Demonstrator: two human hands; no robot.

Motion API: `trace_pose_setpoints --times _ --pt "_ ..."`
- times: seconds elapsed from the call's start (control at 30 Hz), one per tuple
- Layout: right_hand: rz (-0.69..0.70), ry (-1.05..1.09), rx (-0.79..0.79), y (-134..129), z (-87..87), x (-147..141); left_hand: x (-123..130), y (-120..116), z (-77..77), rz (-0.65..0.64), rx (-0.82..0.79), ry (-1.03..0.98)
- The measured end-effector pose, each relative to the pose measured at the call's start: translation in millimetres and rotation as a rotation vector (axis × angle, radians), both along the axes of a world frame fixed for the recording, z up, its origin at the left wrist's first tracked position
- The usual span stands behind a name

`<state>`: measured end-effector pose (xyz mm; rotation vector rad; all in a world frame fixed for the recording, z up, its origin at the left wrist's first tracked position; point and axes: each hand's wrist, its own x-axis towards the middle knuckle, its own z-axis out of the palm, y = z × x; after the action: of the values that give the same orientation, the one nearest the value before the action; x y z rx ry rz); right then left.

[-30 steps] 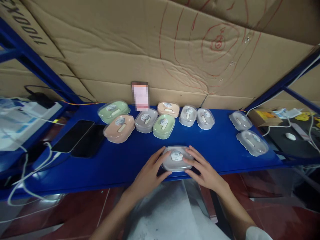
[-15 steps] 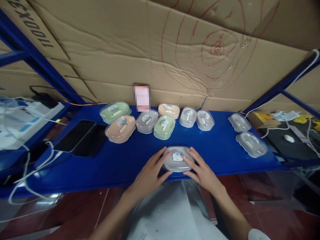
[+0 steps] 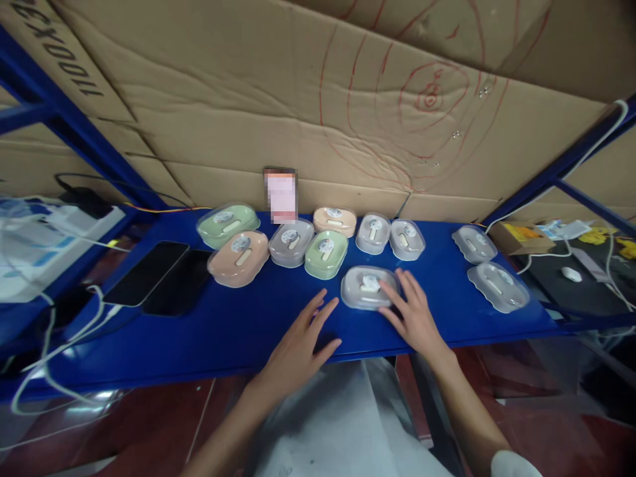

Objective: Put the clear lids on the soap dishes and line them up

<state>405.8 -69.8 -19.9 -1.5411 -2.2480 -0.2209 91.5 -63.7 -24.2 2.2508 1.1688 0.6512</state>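
Note:
A grey soap box [image 3: 355,291] with a clear lid and a round white label lies on the blue table, long side facing me. My right hand [image 3: 410,311] is at its right end, thumb by the near edge, one finger over the lid and the others round the far corner. Apart from the box, to its lower left, my left hand [image 3: 303,344] hovers with fingers spread and nothing in it. Just behind stand a green soap box [image 3: 332,262], a second grey box [image 3: 283,255] and a peach one [image 3: 226,265].
Two grey boxes [image 3: 375,246] sit at the back centre, and two more [image 3: 509,301] at the right end. Dark phones [image 3: 146,275] and white cables [image 3: 47,371] lie on the left. A cardboard wall [image 3: 223,132] closes off the back. Blue frame posts [image 3: 527,192] flank the table.
The grey soap box has slid away from me and slightly right, with my right hand at its end. My left hand has come off it and stayed behind.

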Motion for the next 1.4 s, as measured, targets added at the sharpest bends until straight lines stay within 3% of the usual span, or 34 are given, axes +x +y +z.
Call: trace_pose_setpoints --times 0.1,0.17,0.23,0.3,0.4,0.47,0.53,0.67,0.77,0.87,1.0,1.1,1.2,1.3,1.4 --pt "-0.199 -0.053 0.014 25.6 6.8 34.6 -0.9 0.0 -0.5 -0.024 -0.002 0.033" --pt "-0.338 -0.065 -0.022 41.4 17.6 74.1 -1.6 0.3 -1.6 -0.043 0.004 0.046" --pt "-0.615 -0.086 -0.055 51.6 31.2 122.4 -2.2 0.9 -2.8 -0.056 0.013 0.054" --pt "-0.928 -0.067 -0.125 52.5 42.8 169.6 -2.6 1.7 -3.8 -0.07 0.03 0.062" --pt "-1.095 -0.015 -0.23 34.7 46.6 215.0 -2.9 2.5 -5.4 -0.081 0.057 0.073" --pt "-1.084 -0.011 -0.271 14.6 38.6 220.3 -2.7 2.7 -6.6 -0.079 0.07 0.082" --pt "-0.99 -0.042 -0.214 -6.5 26.0 207.3 -2.0 2.8 -7.8 -0.082 0.087 0.096" --pt "-0.551 -0.056 -0.038 -35.5 7.2 150.1 0.1 2.6 -8.6 -0.092 0.129 0.12" --pt "-0.299 0.035 -0.059 -36.8 6.6 108.2 0.8 1.9 -6.9 -0.111 0.147 0.13" --pt "-0.298 0.212 -0.037 -20.6 9.3 89.2 0.5 1.4 -4.3 -0.127 0.157 0.132" --pt "-0.459 0.44 0.049 17.3 6.5 97.7 1.4 2.0 -2.8 -0.132 0.166 0.13" --pt "-0.542 0.471 0.03 40.4 4.4 106.7 2.6 1.2 -3.7 -0.13 0.175 0.129" --pt "-0.592 0.406 0.101 44.8 8.0 105.8 0.3 0.5 -3.6 -0.089 0.204 0.103" --pt "-0.449 0.266 0.118 32.2 13.0 99.2 -6.7 7.9 3.4 -0.003 0.271 0.091" --pt "-0.262 0.065 -0.035 20.0 14.7 94.6 -10.4 32.5 19.4 0.058 0.379 0.142"
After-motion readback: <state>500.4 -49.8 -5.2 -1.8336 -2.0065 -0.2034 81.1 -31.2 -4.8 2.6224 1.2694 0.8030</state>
